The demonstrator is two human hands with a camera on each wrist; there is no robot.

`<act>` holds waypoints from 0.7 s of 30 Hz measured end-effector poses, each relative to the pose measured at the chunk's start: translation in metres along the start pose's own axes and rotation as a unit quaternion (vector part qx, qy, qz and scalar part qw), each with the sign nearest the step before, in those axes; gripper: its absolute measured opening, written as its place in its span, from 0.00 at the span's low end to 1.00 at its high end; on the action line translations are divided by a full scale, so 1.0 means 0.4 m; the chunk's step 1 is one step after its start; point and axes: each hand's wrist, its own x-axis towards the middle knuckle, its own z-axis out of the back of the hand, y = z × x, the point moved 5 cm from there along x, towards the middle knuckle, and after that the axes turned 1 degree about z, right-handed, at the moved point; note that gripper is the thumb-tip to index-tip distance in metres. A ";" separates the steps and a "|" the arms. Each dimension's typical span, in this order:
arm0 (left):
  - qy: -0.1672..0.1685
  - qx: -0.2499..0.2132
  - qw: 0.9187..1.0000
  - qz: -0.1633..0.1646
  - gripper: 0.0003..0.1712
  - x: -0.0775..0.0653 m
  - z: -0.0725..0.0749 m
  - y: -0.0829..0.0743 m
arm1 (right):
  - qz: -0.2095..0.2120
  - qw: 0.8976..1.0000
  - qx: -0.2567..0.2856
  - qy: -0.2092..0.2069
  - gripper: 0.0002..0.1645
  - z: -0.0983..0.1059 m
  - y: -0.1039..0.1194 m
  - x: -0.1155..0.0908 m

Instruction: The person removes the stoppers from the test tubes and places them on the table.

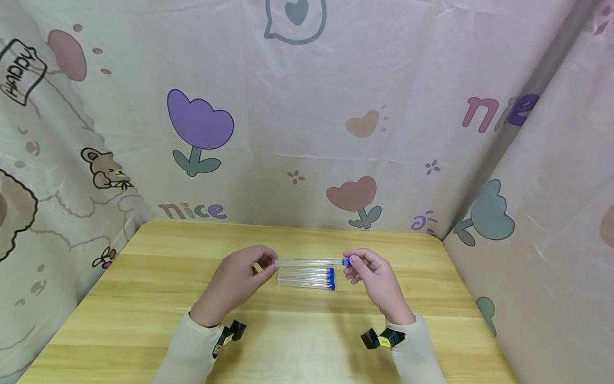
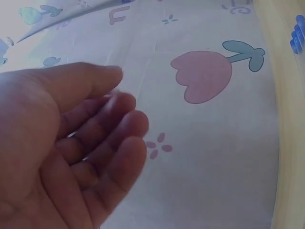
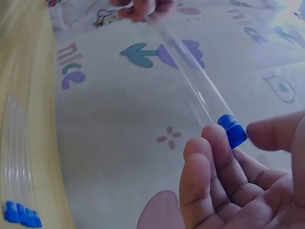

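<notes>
A clear test tube (image 1: 309,262) with a blue cap (image 3: 232,131) is held level above the table, stretched between both hands. My left hand (image 1: 242,277) pinches its far, uncapped end between thumb and fingertips. At the other end, the thumb and fingers of my right hand (image 1: 376,277) pinch the blue cap. Several more capped tubes (image 1: 303,279) lie side by side on the table just below, their caps all pointing right. The right wrist view shows this row of tubes (image 3: 18,152) at its left edge. In the left wrist view the tube end is mostly hidden by the left hand (image 2: 86,138).
The wooden table (image 1: 144,298) spreads out around the tubes. A printed cloth (image 1: 288,106) with flowers and words hangs along the back edge and both sides. Small black cameras, the left one (image 1: 230,336) and the right one (image 1: 382,339), are strapped to the wrists.
</notes>
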 end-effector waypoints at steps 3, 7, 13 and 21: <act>-0.015 -0.002 1.000 -0.016 0.08 -0.003 0.005 -0.015 | 0.009 1.000 0.017 -0.005 0.15 0.009 0.016 -0.012; -0.024 -0.002 0.999 -0.032 0.11 -0.002 0.006 -0.030 | 0.015 0.999 0.025 -0.014 0.14 0.012 0.028 -0.015; -0.030 -0.016 0.999 -0.027 0.15 -0.003 0.004 -0.029 | 0.004 0.999 0.034 -0.028 0.14 0.008 0.024 -0.011; -0.050 -0.038 0.996 -0.063 0.13 -0.004 0.003 -0.029 | 0.000 0.999 0.040 -0.027 0.13 -0.003 0.015 -0.012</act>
